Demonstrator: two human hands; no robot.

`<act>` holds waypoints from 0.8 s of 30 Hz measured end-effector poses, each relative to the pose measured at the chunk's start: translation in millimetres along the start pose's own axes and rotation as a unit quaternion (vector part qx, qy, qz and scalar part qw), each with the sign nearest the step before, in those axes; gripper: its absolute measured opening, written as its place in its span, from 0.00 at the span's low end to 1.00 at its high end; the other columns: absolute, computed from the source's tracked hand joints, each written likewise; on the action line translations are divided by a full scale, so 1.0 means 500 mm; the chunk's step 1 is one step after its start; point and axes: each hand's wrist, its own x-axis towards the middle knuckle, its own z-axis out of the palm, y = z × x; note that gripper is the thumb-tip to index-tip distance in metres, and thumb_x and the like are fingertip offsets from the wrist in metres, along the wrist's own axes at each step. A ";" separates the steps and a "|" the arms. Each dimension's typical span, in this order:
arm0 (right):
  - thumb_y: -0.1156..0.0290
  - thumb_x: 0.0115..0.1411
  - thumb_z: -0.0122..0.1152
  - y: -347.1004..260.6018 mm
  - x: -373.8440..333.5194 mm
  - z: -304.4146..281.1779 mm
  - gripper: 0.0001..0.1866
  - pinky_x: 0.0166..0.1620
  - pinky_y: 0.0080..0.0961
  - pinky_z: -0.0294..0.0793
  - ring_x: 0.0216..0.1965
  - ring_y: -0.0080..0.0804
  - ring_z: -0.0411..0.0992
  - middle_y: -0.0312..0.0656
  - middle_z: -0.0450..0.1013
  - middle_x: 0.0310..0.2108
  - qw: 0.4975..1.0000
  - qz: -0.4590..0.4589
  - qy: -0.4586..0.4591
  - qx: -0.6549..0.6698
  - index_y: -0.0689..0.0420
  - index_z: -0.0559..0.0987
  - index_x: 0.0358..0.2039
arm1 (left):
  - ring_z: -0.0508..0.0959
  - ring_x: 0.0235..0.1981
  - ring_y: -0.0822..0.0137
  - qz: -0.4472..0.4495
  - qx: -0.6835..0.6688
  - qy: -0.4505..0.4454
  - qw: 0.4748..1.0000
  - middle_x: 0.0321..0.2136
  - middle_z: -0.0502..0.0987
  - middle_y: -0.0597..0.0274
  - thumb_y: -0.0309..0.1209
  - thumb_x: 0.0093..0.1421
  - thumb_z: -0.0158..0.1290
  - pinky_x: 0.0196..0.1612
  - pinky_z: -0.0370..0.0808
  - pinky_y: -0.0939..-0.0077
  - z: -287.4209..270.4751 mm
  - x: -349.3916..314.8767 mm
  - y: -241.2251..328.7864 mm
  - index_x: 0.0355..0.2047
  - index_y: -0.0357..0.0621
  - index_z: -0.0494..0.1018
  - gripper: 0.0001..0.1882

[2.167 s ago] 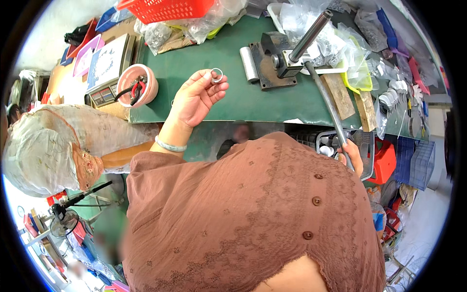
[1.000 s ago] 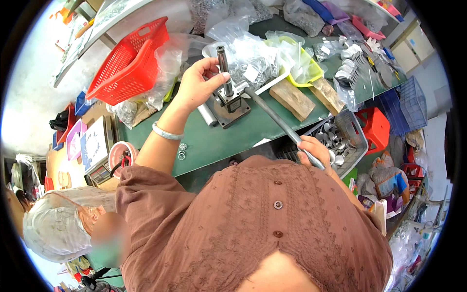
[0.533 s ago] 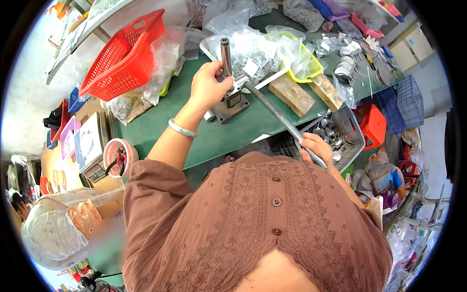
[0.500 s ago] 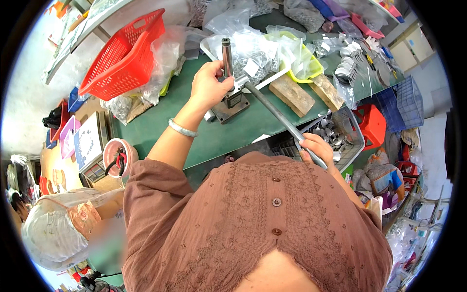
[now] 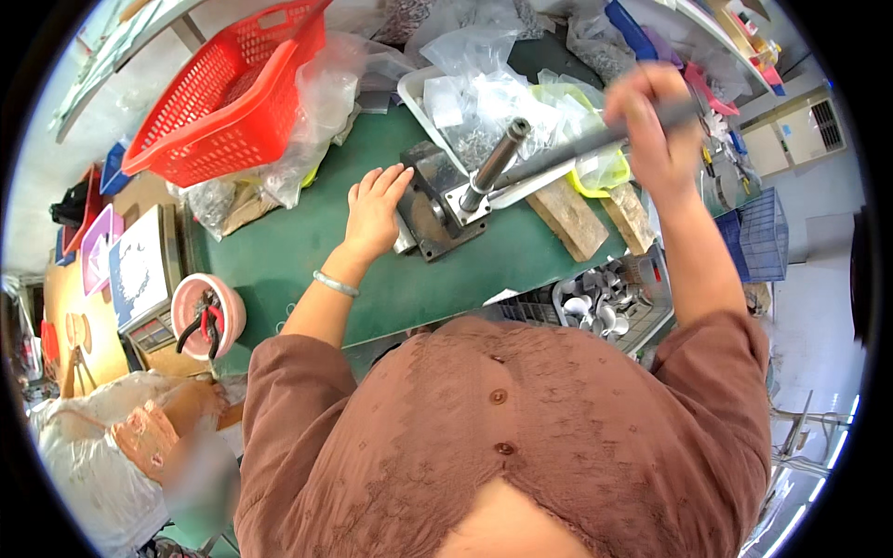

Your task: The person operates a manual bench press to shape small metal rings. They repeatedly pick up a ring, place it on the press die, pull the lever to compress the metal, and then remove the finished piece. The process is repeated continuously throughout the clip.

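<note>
The right hand (image 5: 662, 139), blurred, has its fingers wrapped around a long grey lever (image 5: 577, 147) that slants off to the right of the press (image 5: 458, 201). The left hand (image 5: 374, 212) lies open, fingers nearly straight, just left of the press; whether they touch it I can't tell. The press stands on the green bench (image 5: 298, 251), wooden blocks (image 5: 569, 221) to its right, a pink pot (image 5: 234, 321) well left.

Gotta be a small workshop: heavy lever tool (image 5: 479, 189) on the green bench (image 5: 279, 251), pliers (image 5: 213, 323) in a pot (image 5: 235, 316) (pink, nice) by its front left corner, bagged small parts (image 5: 479, 102) toward the back edge.
</note>
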 end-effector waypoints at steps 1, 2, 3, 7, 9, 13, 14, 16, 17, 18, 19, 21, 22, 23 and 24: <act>0.66 0.60 0.54 0.030 0.057 0.031 0.09 0.27 0.18 0.66 0.21 0.19 0.66 0.33 0.69 0.19 1.000 0.029 -0.005 0.004 0.59 0.72 0.31 | 0.62 0.57 0.53 0.009 -0.004 0.007 1.000 0.56 0.65 0.62 0.15 0.48 0.44 0.58 0.58 0.55 0.003 0.008 0.000 0.55 0.50 0.65 0.32; 0.68 0.64 0.47 0.032 0.113 0.062 0.09 0.30 0.19 0.65 0.24 0.18 0.65 0.34 0.69 0.21 0.994 0.073 -0.056 -0.053 0.59 0.71 0.30 | 0.61 0.58 0.53 0.014 -0.006 0.014 1.000 0.57 0.64 0.63 0.15 0.47 0.45 0.58 0.57 0.54 0.005 0.016 -0.002 0.56 0.51 0.65 0.33; 0.68 0.62 0.49 0.102 0.155 0.077 0.11 0.29 0.20 0.65 0.23 0.19 0.65 0.33 0.69 0.20 0.992 0.067 -0.084 -0.063 0.58 0.72 0.25 | 0.61 0.59 0.53 0.027 -0.011 0.021 0.999 0.58 0.63 0.64 0.15 0.47 0.46 0.58 0.56 0.53 0.010 0.030 0.000 0.56 0.53 0.64 0.34; 0.63 0.61 0.52 0.192 0.220 0.189 0.11 0.24 0.22 0.65 0.18 0.23 0.64 0.34 0.65 0.15 0.994 0.091 -0.032 0.058 0.57 0.69 0.27 | 0.61 0.59 0.54 0.047 -0.031 0.036 0.998 0.57 0.64 0.66 0.15 0.47 0.46 0.59 0.55 0.51 0.014 0.053 -0.005 0.55 0.55 0.66 0.33; 0.63 0.61 0.52 0.189 0.218 0.199 0.12 0.23 0.19 0.62 0.17 0.21 0.63 0.34 0.65 0.15 0.986 0.109 -0.034 0.119 0.56 0.68 0.25 | 0.63 0.58 0.55 0.078 -0.033 0.019 0.996 0.56 0.67 0.67 0.14 0.47 0.44 0.59 0.54 0.51 0.012 0.053 0.005 0.54 0.54 0.68 0.32; 0.64 0.60 0.52 0.178 0.221 0.190 0.12 0.22 0.20 0.63 0.16 0.21 0.63 0.33 0.65 0.14 0.993 0.092 -0.067 0.037 0.57 0.68 0.24 | 0.65 0.56 0.57 0.040 -0.064 0.011 0.997 0.55 0.69 0.69 0.15 0.49 0.43 0.60 0.51 0.50 0.021 0.039 0.021 0.51 0.55 0.71 0.29; 0.64 0.60 0.52 0.180 0.223 0.191 0.12 0.22 0.20 0.63 0.16 0.21 0.64 0.33 0.66 0.14 0.992 0.104 -0.062 0.042 0.57 0.69 0.24 | 0.65 0.56 0.57 0.030 -0.066 0.014 0.997 0.55 0.69 0.69 0.15 0.50 0.43 0.60 0.50 0.50 0.023 0.040 0.023 0.51 0.55 0.71 0.29; 0.64 0.60 0.52 0.184 0.226 0.193 0.11 0.21 0.21 0.63 0.16 0.22 0.64 0.33 0.66 0.14 0.991 0.116 -0.053 0.041 0.57 0.69 0.24 | 0.65 0.55 0.58 0.032 -0.080 0.031 0.996 0.55 0.68 0.71 0.17 0.50 0.45 0.60 0.49 0.45 0.038 0.045 0.022 0.51 0.56 0.71 0.28; 0.64 0.60 0.52 0.189 0.232 0.197 0.11 0.21 0.22 0.63 0.16 0.22 0.64 0.33 0.66 0.14 0.992 0.114 -0.049 0.037 0.57 0.69 0.24 | 0.65 0.55 0.58 0.034 -0.081 0.038 0.995 0.55 0.68 0.71 0.17 0.50 0.44 0.60 0.49 0.45 0.039 0.051 0.019 0.51 0.56 0.71 0.28; 0.65 0.60 0.52 0.189 0.234 0.198 0.11 0.21 0.22 0.64 0.16 0.22 0.64 0.34 0.66 0.14 0.992 0.113 -0.043 0.034 0.57 0.69 0.24 | 0.65 0.55 0.58 0.036 -0.081 0.045 0.995 0.55 0.68 0.71 0.17 0.50 0.44 0.60 0.49 0.45 0.040 0.052 0.018 0.51 0.56 0.71 0.28; 0.65 0.60 0.52 0.182 0.233 0.197 0.11 0.21 0.22 0.64 0.16 0.22 0.64 0.34 0.66 0.15 0.992 0.112 -0.044 0.025 0.57 0.70 0.25 | 0.65 0.55 0.58 0.033 -0.078 0.046 0.995 0.55 0.68 0.70 0.16 0.50 0.43 0.60 0.49 0.46 0.040 0.049 0.021 0.51 0.56 0.71 0.29; 0.65 0.59 0.51 0.172 0.222 0.192 0.10 0.22 0.23 0.64 0.17 0.22 0.64 0.34 0.66 0.15 0.993 0.112 -0.046 0.008 0.58 0.70 0.26 | 0.66 0.56 0.58 0.026 -0.075 0.046 0.996 0.55 0.68 0.68 0.14 0.49 0.42 0.61 0.48 0.47 0.046 0.038 0.030 0.51 0.55 0.71 0.30; 0.65 0.59 0.51 0.174 0.222 0.195 0.10 0.23 0.24 0.65 0.18 0.24 0.65 0.36 0.67 0.16 0.993 0.107 -0.047 0.010 0.59 0.71 0.27 | 0.66 0.56 0.58 0.024 -0.074 0.051 0.996 0.55 0.68 0.68 0.14 0.49 0.42 0.61 0.47 0.47 0.047 0.038 0.031 0.51 0.55 0.70 0.30; 0.65 0.59 0.51 0.183 0.229 0.201 0.10 0.24 0.26 0.66 0.19 0.27 0.66 0.37 0.68 0.17 0.994 0.099 -0.046 0.011 0.60 0.71 0.28 | 0.66 0.56 0.58 0.024 -0.071 0.060 0.995 0.55 0.68 0.68 0.14 0.49 0.42 0.61 0.47 0.47 0.048 0.045 0.030 0.52 0.55 0.70 0.30; 0.65 0.59 0.51 0.192 0.240 0.203 0.11 0.26 0.27 0.67 0.20 0.29 0.67 0.39 0.69 0.18 0.995 0.090 -0.043 0.012 0.61 0.71 0.29 | 0.65 0.56 0.58 0.026 -0.067 0.069 0.995 0.55 0.68 0.68 0.14 0.49 0.42 0.61 0.47 0.47 0.044 0.050 0.027 0.52 0.55 0.70 0.30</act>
